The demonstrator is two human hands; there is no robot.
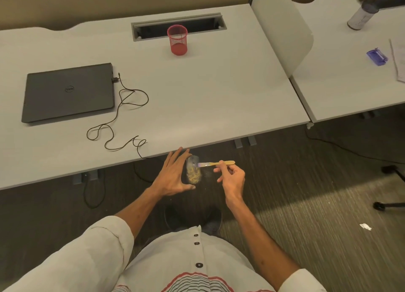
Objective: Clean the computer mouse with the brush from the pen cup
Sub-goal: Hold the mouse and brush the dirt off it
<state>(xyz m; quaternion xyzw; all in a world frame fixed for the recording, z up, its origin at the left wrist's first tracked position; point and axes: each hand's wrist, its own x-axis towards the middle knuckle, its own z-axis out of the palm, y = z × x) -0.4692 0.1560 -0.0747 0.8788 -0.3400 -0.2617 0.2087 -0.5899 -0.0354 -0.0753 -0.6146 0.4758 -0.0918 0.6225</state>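
Observation:
My left hand (174, 175) holds the computer mouse (193, 170) between thumb and fingers, below the desk's front edge and over the carpet. The mouse is dark with yellowish crumbs on its face. My right hand (231, 177) pinches a small brush (215, 163) by its pale wooden handle; the brush's bristle end touches the upper part of the mouse. The mouse's thin dark cable (122, 125) winds across the desk to the closed laptop (69, 92). A red mesh pen cup (177, 39) stands upright at the back of the desk.
The white desk (197, 98) has a cable slot (178, 26) behind the cup. A divider panel (282, 28) separates a second desk holding a cylinder (361, 15), a blue object (377, 57) and papers (398, 61). A chair base (392, 186) stands on the carpet at right.

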